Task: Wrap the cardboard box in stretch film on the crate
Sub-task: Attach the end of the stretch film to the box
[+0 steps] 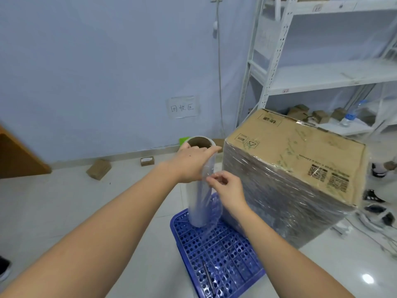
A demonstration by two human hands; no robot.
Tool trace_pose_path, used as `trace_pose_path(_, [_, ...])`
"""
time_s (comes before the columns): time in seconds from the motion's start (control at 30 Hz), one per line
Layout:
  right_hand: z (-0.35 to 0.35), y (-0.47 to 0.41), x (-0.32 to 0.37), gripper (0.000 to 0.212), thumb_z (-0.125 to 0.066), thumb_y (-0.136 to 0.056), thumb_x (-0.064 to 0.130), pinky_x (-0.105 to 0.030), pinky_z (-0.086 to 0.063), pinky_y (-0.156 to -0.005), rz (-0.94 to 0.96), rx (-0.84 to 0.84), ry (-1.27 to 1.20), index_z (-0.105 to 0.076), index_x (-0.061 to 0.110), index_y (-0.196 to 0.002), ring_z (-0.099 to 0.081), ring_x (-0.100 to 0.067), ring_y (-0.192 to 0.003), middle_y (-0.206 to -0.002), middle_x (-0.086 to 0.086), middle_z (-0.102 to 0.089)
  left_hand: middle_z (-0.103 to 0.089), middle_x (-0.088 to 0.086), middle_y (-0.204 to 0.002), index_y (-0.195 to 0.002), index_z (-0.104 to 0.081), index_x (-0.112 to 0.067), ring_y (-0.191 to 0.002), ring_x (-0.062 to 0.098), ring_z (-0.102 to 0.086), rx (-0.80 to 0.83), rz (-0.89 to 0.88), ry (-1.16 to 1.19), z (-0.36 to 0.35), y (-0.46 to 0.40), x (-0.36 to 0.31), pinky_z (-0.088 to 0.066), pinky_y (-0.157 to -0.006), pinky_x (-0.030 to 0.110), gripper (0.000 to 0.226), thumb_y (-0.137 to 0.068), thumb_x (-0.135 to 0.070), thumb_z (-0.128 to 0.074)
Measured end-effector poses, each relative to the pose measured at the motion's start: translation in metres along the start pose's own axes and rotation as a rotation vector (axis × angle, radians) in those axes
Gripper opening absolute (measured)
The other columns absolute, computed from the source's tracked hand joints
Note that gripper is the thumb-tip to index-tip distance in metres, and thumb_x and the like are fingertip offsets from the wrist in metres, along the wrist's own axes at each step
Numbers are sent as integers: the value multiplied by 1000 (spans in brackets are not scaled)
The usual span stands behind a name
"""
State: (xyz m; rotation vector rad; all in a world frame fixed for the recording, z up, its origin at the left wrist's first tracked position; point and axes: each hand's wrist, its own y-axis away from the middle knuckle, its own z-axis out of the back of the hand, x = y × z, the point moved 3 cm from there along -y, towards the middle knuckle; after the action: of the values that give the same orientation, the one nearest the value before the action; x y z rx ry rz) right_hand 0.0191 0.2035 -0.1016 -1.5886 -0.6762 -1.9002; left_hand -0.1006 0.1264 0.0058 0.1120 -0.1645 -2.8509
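Head cam looks down two bare forearms reaching fwd over a blue crate (217, 254). Left hand (190, 163) is wrapped round the upper part of the film roll (200, 186), fingers closed on it, w/ the thumb side up near the open cardboard core at the top. Roll stands upright, its bottom end resting on the crate's perforated top, directly below that grip. Right hand (227, 188) sits just right of and a bit lower than the left, wrist bent, thumb and forefinger pinched together on a bit of loose film (211, 209) coming off the roll; other fingers curled in. Loose film hangs down from the pinch in a crinkly sheet to the crate.

Cardboard box (294, 173) is right next to the right hand, just beyond the knuckles, standing on the far right part of the crate. Its sides are already covered in shiny wrap, top face mostly bare brown w/ printed labels. Can't tell if the film from the pinch still joins the box.

Below both wrists, nearer the camera, a thin dark stick-like thing (208, 276) lies on the crate.
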Motion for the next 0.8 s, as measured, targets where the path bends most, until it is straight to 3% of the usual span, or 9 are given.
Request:
trace_pose_path(0.1, [14, 10, 5, 0, -75, -85, 17, -27, -55, -78, 38, -31, 23, -75, 18, -85, -69, -11, -80, -80, 3, -73, -69, -6, -104, -159, -24, -34, -108, 23, -64, -86, -14, -21, -6, -1, 11, -33, -106, 42, 79, -92, -19, -64])
trace_pose_path(0.27, [10, 12, 18, 26, -77, -84, 14, -34, -59, -77, 5, -65, -71, -68, 16, -108, -71, -20, -85, -88, -9, -73, -71, 0, -123, -160, -23, -38, -113, 28, -63, -156, -102, -51, -4, -18, 30, -40, -99, 37, 84, -93, -35, -72])
trace_pose_path(0.37, [14, 0, 41, 16, -77, -84, 18, -26, -53, -58, 38, -250, 2, -72, 13, -98, -70, -14, -71, -81, -5, -72, -63, 0, -140, -162, -21, -36, -121, 29, -59, -186, -156, -82, 2, -29, 41, -41, -96, 35, 83, -95, -44, -69])
trace_pose_path(0.43, [22, -6, 52, 4, -75, -85, 15, -24, -51, -58, 67, -349, 49, -74, 13, -88, -70, -19, -67, -76, -5, -72, -63, 0, -140, -162, -21, -35, -123, 29, -58, -197, -182, -91, 5, -36, 50, -40, -96, 35, 83, -95, -47, -68])
trace_pose_path(0.5, [29, -4, 58, 4, -78, -82, 15, -25, -54, -61, 88, -427, 154, -74, 17, -83, -68, -16, -63, -70, -1, -71, -64, 0, -139, -162, -22, -33, -126, 29, -57, -197, -199, -70, 5, -41, 58, -40, -98, 36, 83, -95, -46, -69])
trace_pose_path(0.63, [36, 8, 67, 9, -83, -77, 18, -24, -52, -65, 176, -495, 415, -75, 15, -80, -60, -7, -60, -66, 5, -68, -69, 2, -131, -162, -22, -32, -123, 31, -59, -191, -239, -43, 4, -46, 59, -41, -96, 37, 86, -93, -47, -71])
trace_pose_path(0.7, [37, 11, 70, 9, -81, -79, 24, -30, -54, -69, 262, -502, 641, -75, 19, -84, -62, -8, -67, -72, 9, -70, -71, 6, -119, -162, -15, -36, -111, 33, -63, -201, -265, -56, 2, -49, 54, -45, -81, 39, 91, -92, -50, -72])
trace_pose_path(0.8, [45, 16, 68, 8, -77, -83, 31, -33, -53, -68, 321, -569, 870, -73, 26, -87, -62, -12, -77, -79, 10, -69, -66, 2, -90, -161, -5, -42, -85, 26, -66, -225, -283, -57, 0, -54, 44, -42, -59, 33, 96, -91, -53, -70])
